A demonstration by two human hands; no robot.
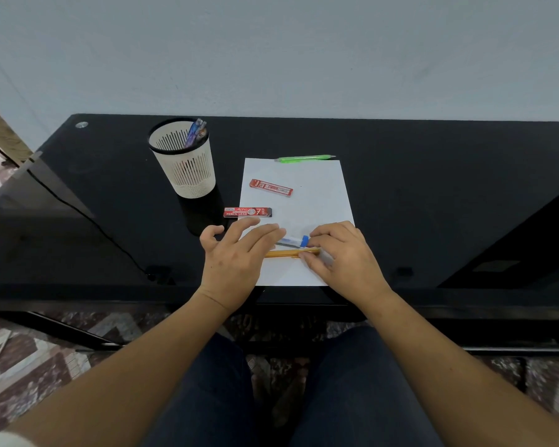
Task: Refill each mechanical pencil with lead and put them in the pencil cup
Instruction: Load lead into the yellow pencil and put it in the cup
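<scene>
The pencil lies on the near paper; it looks light, thin and ready to roll, so pinch its middle. The left grip is open beside it. The right grip curls at its right end; whether it holds, I cannot tell.

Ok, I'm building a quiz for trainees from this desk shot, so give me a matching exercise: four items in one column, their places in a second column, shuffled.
Items
1 green pencil
2 purple pencils
3 Alpha lead case
4 orange pencil

Places
A standing in the pencil cup
B straddling the left edge of the paper
C lying on the paper's near part
D lying along the paper's far edge

Pairs: 1-D, 2-A, 3-B, 4-C
</scene>
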